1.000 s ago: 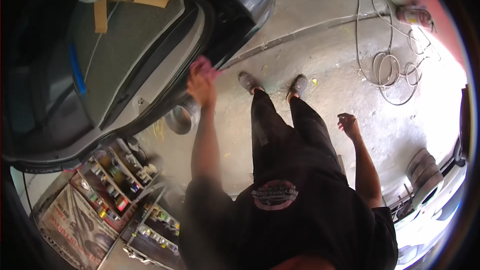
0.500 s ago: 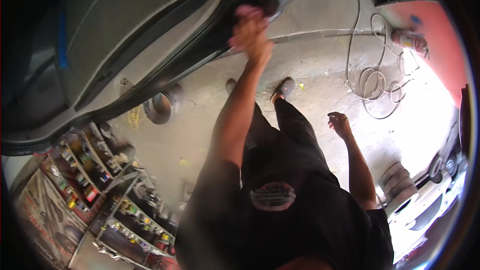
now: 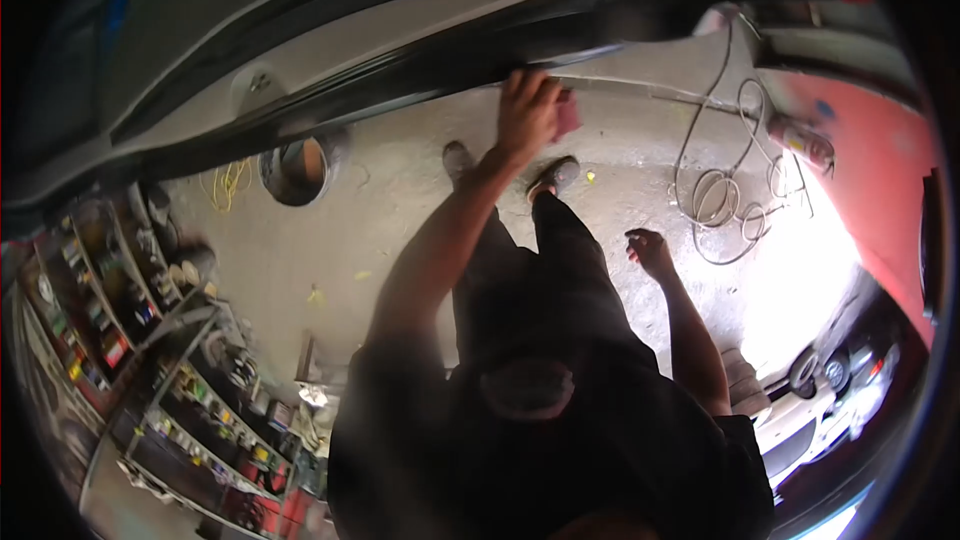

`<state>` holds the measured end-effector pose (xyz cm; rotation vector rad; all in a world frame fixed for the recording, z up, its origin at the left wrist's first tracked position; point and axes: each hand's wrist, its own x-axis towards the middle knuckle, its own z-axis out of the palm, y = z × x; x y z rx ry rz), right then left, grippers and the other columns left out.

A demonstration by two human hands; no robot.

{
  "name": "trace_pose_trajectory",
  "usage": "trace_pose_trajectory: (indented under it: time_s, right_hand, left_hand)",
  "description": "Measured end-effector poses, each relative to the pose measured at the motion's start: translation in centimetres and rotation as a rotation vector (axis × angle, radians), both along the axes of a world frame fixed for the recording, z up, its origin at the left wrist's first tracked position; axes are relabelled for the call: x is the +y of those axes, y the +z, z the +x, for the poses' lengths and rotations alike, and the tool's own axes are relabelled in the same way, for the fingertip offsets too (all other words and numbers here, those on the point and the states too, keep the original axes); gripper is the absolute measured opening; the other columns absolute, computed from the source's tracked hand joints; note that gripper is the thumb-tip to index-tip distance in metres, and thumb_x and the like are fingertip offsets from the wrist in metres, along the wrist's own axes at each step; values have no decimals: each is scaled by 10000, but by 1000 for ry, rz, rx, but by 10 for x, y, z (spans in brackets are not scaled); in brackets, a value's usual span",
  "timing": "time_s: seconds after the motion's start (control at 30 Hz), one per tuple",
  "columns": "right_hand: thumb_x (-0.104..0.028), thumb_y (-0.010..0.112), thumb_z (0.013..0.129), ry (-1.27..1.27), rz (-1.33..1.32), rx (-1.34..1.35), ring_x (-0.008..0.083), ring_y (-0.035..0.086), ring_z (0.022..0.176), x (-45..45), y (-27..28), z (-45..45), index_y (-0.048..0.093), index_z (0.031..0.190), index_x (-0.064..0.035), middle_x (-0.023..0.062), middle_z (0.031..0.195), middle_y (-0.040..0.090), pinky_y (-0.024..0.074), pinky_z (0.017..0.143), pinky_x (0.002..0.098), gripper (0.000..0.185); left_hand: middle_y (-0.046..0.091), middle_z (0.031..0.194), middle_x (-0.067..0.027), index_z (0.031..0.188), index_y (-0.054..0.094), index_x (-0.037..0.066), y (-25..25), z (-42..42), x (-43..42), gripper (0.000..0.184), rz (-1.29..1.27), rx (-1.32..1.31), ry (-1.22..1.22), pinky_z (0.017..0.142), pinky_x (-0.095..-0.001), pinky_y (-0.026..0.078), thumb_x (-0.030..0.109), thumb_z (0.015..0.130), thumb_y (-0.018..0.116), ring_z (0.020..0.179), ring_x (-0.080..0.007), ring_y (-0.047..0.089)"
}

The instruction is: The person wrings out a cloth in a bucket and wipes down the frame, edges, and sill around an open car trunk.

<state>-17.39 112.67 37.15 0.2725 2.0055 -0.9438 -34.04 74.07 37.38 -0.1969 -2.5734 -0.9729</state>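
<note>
My left hand (image 3: 525,112) is closed around a folded dark red cloth (image 3: 567,116), part of which sticks out on the right of the fingers. Its fingertips are at the lower edge of a dark, glossy vehicle panel (image 3: 400,90); whether they touch it I cannot tell. Low at my right side hangs my right hand (image 3: 652,254), away from the panel. Its fingers are loosely bent and somewhat apart, and I see nothing held in them.
A round dark container (image 3: 296,172) and a yellow cord (image 3: 228,185) lie left on the concrete floor. Shelves (image 3: 140,340) of small items stand lower left. A coiled hose (image 3: 722,202) lies at right, near a red wall (image 3: 860,160) and a cylinder (image 3: 803,145).
My left hand with the cloth has come down and slightly right, to the panel's lower edge. The view has turned, so the panel now stretches farther across the top. My right hand still hangs.
</note>
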Motion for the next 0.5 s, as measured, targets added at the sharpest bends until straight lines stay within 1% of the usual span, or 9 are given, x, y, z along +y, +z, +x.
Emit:
trace_pose_trajectory:
  time_s: [0.03, 0.07, 0.1, 0.23, 0.33, 0.4, 0.43, 0.47, 0.5]
  right_hand:
    - [-195, 591, 1001, 69, 4, -28, 158, 685, 660, -6, -7, 1, 700, 1186, -1, 101, 806, 721, 557, 604, 304, 289]
    - [-126, 599, 965, 93, 11, 7, 158, 690, 649, -14, -13, 5, 724, 1136, 7, 111, 784, 723, 557, 615, 300, 250]
    - [-120, 600, 963, 103, 1, 7, 158, 692, 656, -24, -9, 2, 724, 1138, 5, 110, 781, 721, 557, 624, 298, 249]
    - [-107, 587, 967, 122, 0, -14, 142, 684, 690, -78, 21, -32, 705, 1184, -2, 83, 800, 713, 549, 647, 284, 269]
    - [-125, 562, 994, 72, -47, 74, 132, 681, 704, -97, 27, -63, 690, 1224, -16, 75, 821, 715, 534, 637, 266, 284]
    - [-141, 565, 1000, 109, -4, 68, 140, 688, 710, -117, 33, -83, 689, 1227, -16, 83, 826, 721, 535, 635, 269, 288]
    - [-157, 574, 997, 109, 19, 57, 147, 691, 700, -115, 19, -89, 686, 1232, -15, 94, 818, 723, 539, 624, 275, 297]
    - [-158, 575, 994, 125, 22, 46, 148, 689, 693, -117, 16, -89, 686, 1230, -13, 97, 813, 721, 541, 621, 277, 298]
    - [-159, 577, 991, 145, 24, 36, 149, 688, 686, -120, 10, -93, 686, 1228, -11, 100, 808, 719, 542, 618, 279, 299]
  left_hand:
    - [591, 1106, -59, 1017, 694, 102, 28, -14, 4, 306, -16, 7, 40, 910, -520, 449, 227, 750, 777, 1041, -285, 549]
    - [600, 1148, -73, 1044, 694, 95, 46, -25, 9, 293, -32, 18, 85, 927, -535, 443, 224, 786, 747, 1079, -301, 552]
    - [596, 1214, -83, 1108, 690, 90, 43, -40, 18, 316, -145, 88, 90, 943, -555, 435, 224, 821, 707, 1127, -316, 549]
    - [558, 1386, -101, 1314, 637, 86, -29, -57, -22, 446, -413, 154, -17, 991, -611, 400, 243, 897, 616, 1244, -334, 531]
    - [530, 1468, -109, 1445, 541, 134, -38, -14, -85, 547, -423, -33, 38, 1055, -614, 408, 259, 921, 628, 1317, -309, 518]
    - [601, 1316, -84, 1357, 614, 172, -24, 35, -164, 471, -440, 53, 207, 960, -604, 420, 263, 895, 611, 1173, -288, 578]
    - [691, 1212, -62, 1247, 678, 158, -3, 53, -212, 366, -231, -234, 134, 926, -590, 486, 267, 901, 635, 1097, -261, 673]
    - [710, 1097, -76, 1012, 720, 160, -6, 80, -260, 177, -440, -351, 248, 810, -522, 514, 245, 870, 659, 978, -245, 698]
    - [728, 982, -90, 777, 761, 162, -10, 106, -309, 117, -663, -479, 337, 694, -455, 542, 224, 839, 684, 859, -229, 724]
